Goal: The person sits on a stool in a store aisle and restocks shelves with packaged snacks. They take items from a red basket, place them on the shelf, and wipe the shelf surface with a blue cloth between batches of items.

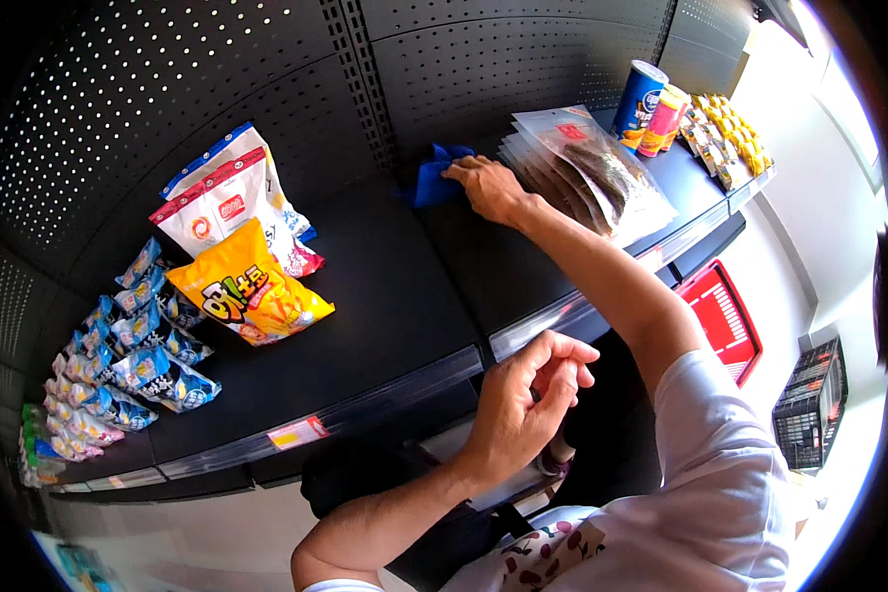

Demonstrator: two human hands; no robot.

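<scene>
My right hand (pixel 495 189) reaches to the back of the black shelf (pixel 365 261), its fingers closed on a blue cloth (pixel 432 184) that lies on the shelf by the perforated back panel. Just right of that hand leans a stack of clear flat packets (pixel 582 173) with dark brown contents. My left hand (pixel 531 400) hovers in front of the shelf's front edge, fingers curled in toward the thumb, with nothing visible in them. Left of the cloth, a yellow snack bag (pixel 252 286) stands before white and red snack bags (pixel 232 202).
Rows of small blue snack bags (pixel 158 370) fill the shelf's left end. Canisters (pixel 639 104) and small yellow packets (pixel 725 138) stand at the far right. Below on the right are a red basket (pixel 725 311) and a black crate (pixel 809 405). Price strips (pixel 298 432) line the shelf edge.
</scene>
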